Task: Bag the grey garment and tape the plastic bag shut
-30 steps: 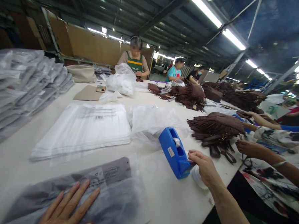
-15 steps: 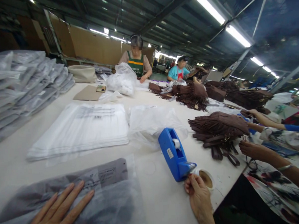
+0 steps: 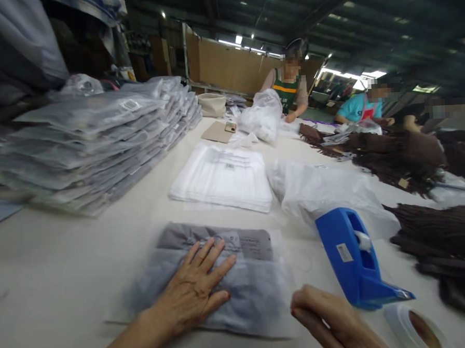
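The left hand (image 3: 194, 290) is lying flat, fingers spread wide, pressing down on a grey garment sealed in a frosted bag (image 3: 218, 284) that is resting on the pale surface (image 3: 66, 266) right in front of the person. It is gripping nothing, only pinning the bag. The right hand (image 3: 334, 322) is coming in low at the bag's right edge with its fingers curled together; whether it is pinching a strip of tape I cannot tell, as the fingertips are turned away from view.

To do this well, I judge the left palm should be keeping the folded flap flat and the air squeezed out, so the plastic is not puckering where the right hand is meeting it. Pressure near the flap matters more than in the middle.

The blue tape dispenser (image 3: 352, 264) is standing just beside the bag on the right, with a spare tape roll (image 3: 416, 330) close to the surface's near edge, where a careless sweep could be knocking it off. Behind are 1 stack of white bags (image 3: 223, 177) and a loose clear bag (image 3: 323, 192); brown fringed pieces (image 3: 446, 235) are crowding the right. Open room is lying to the left, before the tall pile of packed bags (image 3: 98, 144).
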The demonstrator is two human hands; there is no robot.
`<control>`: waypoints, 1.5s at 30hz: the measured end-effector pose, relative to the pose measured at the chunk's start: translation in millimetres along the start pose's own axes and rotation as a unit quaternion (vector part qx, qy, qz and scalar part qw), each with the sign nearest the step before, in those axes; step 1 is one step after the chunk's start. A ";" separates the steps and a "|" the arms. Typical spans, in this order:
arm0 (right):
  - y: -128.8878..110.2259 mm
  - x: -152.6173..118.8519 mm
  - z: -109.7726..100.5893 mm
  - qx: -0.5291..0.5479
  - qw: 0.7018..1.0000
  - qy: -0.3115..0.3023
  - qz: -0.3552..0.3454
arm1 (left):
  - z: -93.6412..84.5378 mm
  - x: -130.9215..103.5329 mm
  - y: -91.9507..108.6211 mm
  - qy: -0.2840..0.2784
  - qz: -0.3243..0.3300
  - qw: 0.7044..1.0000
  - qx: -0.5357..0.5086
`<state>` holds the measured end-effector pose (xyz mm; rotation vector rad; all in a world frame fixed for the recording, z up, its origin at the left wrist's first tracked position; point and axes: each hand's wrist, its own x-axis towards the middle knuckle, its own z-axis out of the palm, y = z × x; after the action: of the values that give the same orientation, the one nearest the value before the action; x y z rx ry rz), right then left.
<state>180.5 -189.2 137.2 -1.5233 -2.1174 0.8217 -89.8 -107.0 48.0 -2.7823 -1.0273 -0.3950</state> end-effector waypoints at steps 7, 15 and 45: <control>-8.6 112.1 3.0 -0.124 0.967 -0.217 -0.041 | -2.5 -0.9 2.2 -0.010 -0.023 0.997 -0.073; 10.6 132.5 8.0 -0.066 0.972 -0.195 0.109 | -2.6 -1.2 1.3 -0.002 -0.031 0.994 -0.104; 109.1 -69.7 -86.8 0.066 0.810 0.465 0.350 | 28.0 -2.3 -13.2 0.151 0.048 0.987 0.032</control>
<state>334.8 -210.3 130.2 -2.0556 -0.7659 0.2618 -94.7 -92.0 21.2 -2.5947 -0.8182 -0.7300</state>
